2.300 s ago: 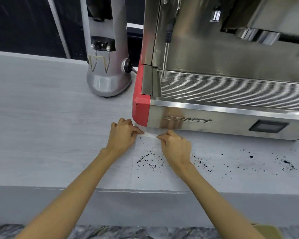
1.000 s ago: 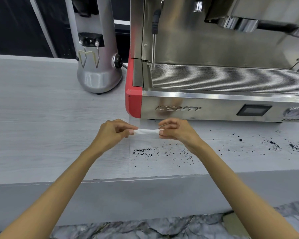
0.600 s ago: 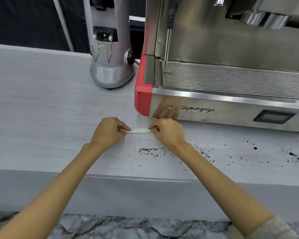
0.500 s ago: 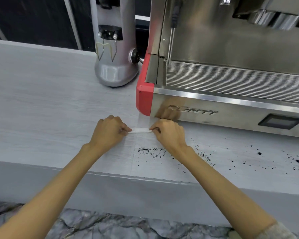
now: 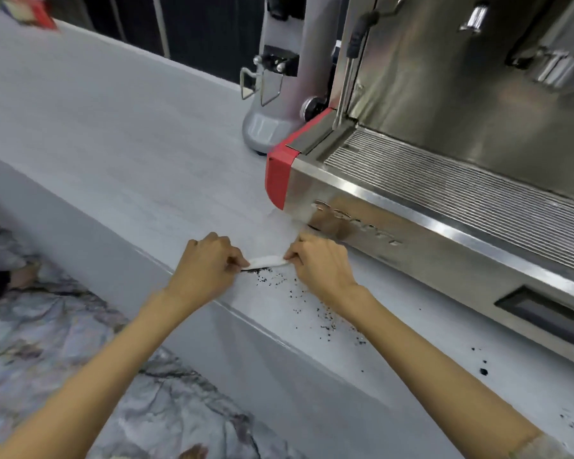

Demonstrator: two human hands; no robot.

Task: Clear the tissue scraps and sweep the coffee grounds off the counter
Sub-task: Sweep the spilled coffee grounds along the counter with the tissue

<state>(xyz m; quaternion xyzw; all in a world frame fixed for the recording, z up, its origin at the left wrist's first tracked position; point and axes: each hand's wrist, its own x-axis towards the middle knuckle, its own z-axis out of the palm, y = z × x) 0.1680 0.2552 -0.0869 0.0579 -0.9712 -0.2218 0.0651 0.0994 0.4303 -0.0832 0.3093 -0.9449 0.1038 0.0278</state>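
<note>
A folded white tissue strip [image 5: 267,261] is stretched between my two hands, low on the grey counter [image 5: 120,134]. My left hand [image 5: 207,268] pinches its left end and my right hand [image 5: 322,265] pinches its right end. The strip's lower edge touches a dark line of coffee grounds [image 5: 272,279]. More grounds trail to the right along the counter [image 5: 327,321], with further specks [image 5: 482,371] near the front edge.
A steel espresso machine [image 5: 444,200] with a red corner stands right behind my hands. A grey grinder [image 5: 275,94] stands to its left. The counter's front edge [image 5: 252,321] runs diagonally below my wrists, with marble floor [image 5: 63,342] beneath.
The view has swung and tilted, so the counter now runs diagonally. Both hands have drawn the tissue strip down toward me onto the nearest grounds, which now bunch against its edge.
</note>
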